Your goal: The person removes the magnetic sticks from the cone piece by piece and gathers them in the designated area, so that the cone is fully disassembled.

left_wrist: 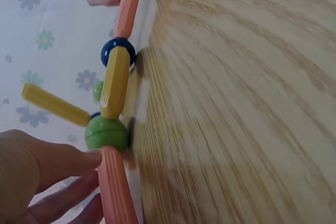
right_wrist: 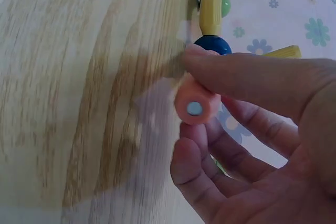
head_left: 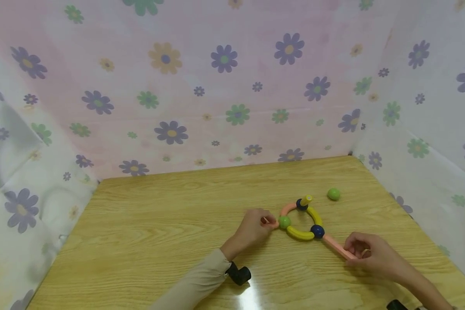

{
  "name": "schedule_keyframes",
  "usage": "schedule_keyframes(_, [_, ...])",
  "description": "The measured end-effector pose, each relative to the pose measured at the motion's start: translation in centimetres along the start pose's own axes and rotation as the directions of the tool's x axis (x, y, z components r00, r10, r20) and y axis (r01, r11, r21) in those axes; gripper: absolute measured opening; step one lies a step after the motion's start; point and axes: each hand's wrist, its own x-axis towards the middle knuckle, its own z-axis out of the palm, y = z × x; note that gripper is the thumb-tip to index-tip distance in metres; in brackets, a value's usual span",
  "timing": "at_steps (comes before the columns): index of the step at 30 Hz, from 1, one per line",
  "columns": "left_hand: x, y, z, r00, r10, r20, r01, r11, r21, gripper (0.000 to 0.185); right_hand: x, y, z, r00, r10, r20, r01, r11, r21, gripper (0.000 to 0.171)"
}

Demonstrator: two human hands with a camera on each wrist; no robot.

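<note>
A ring of curved yellow and pink rods (head_left: 300, 234) joined by balls lies flat on the wooden table (head_left: 159, 228). My left hand (head_left: 266, 221) pinches the short pink rod (head_left: 270, 222) (left_wrist: 116, 187) that sticks out from the ring's green ball (head_left: 284, 222) (left_wrist: 106, 133). My right hand (head_left: 352, 254) grips the far end of the long pink rod (head_left: 335, 246) (right_wrist: 195, 103), thumb on top, fingers below. That rod runs out from a blue ball (head_left: 317, 231) (right_wrist: 212, 44). A straight yellow rod (head_left: 306, 199) (left_wrist: 52, 104) stands up from the other blue ball (head_left: 302, 205).
A loose green ball (head_left: 333, 194) lies on the table just behind and right of the ring. Flowered cloth walls (head_left: 217, 86) close in the table at the back and both sides. Bare wood stretches left of the hands.
</note>
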Motion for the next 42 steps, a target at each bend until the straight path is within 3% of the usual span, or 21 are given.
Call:
schedule_keyframes(5, [0.7,1.2,1.2,0.999,0.0,0.039,-0.001,1.0,0.01,0.01,0.6,-0.1,0.3,0.996,-0.014,0.089,0.013,1.0,0.014,0.024])
schedule_keyframes(10, [1.0,2.7,2.6,0.998,-0.043,0.045,0.035,0.984,0.174,0.026,2.0,-0.6,0.2,0.988,-0.083,0.129,0.086,0.996,-0.022,0.018])
schedule_keyframes(14, [1.3,3.7,3.9,0.996,-0.081,0.025,0.069,0.949,0.309,0.041,4.1,-1.9,0.0,0.987,-0.159,0.021,0.161,0.982,-0.104,0.018])
schedule_keyframes(19, [1.6,4.0,4.9,0.998,-0.066,0.02,0.052,0.912,0.406,0.053,7.6,-4.0,-0.1,0.966,-0.196,-0.17,0.153,0.96,-0.236,0.031])
schedule_keyframes(23, [1.6,3.7,5.1,0.999,-0.02,0.034,0.004,0.906,0.423,0.051,10.3,-5.0,-0.1,0.952,-0.228,-0.204,0.171,0.95,-0.262,0.038])
schedule_keyframes(27, [1.8,3.4,4.9,0.997,0.008,0.072,-0.039,0.894,0.446,0.05,12.0,-5.2,-0.2,0.951,-0.238,-0.195,0.193,0.956,-0.221,0.026])
schedule_keyframes(33, [2.4,4.1,5.5,0.994,-0.067,0.092,0.019,0.892,0.451,0.056,12.7,-5.1,-0.7,0.954,-0.211,-0.214,0.168,0.965,-0.202,0.016])
schedule_keyframes(35, [2.6,4.3,6.0,0.994,-0.067,0.086,0.017,0.874,0.485,0.059,12.7,-5.0,-0.9,0.959,-0.177,-0.222,0.136,0.972,-0.19,0.016])
schedule_keyframes(40, [2.6,4.5,7.0,0.996,-0.035,0.085,-0.023,0.801,0.599,0.065,12.7,-4.4,-1.9,0.979,-0.06,-0.194,0.042,0.995,-0.095,0.021])
schedule_keyframes(42, [2.6,4.6,7.0,0.994,-0.033,0.101,-0.036,0.788,0.614,0.065,12.7,-4.1,-2.4,0.985,-0.023,-0.171,0.015,0.999,-0.049,0.023])
